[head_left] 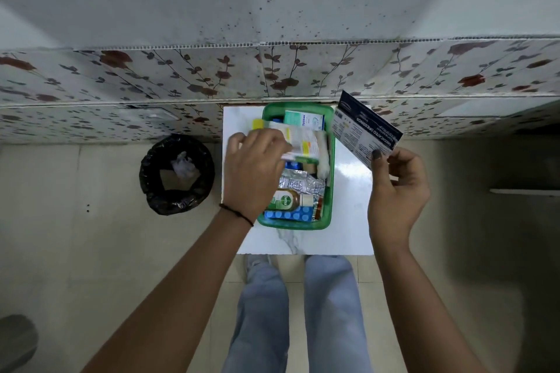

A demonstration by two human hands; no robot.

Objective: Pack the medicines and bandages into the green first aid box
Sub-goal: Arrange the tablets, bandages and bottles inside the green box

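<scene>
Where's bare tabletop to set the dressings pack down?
Free: the white tabletop right of the green box, and the strip at its near edge. Crowded: the box itself, full, with the left hand over it.

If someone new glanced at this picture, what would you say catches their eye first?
Probably the green box in the middle of the white table, already crowded with medicine packs and a brown bottle near its front end. Next, the right hand holding a dark blue dressings packet up beside the box, while the left hand grips a white pack over it. A black-lined bin stands on the floor to the left.
</scene>
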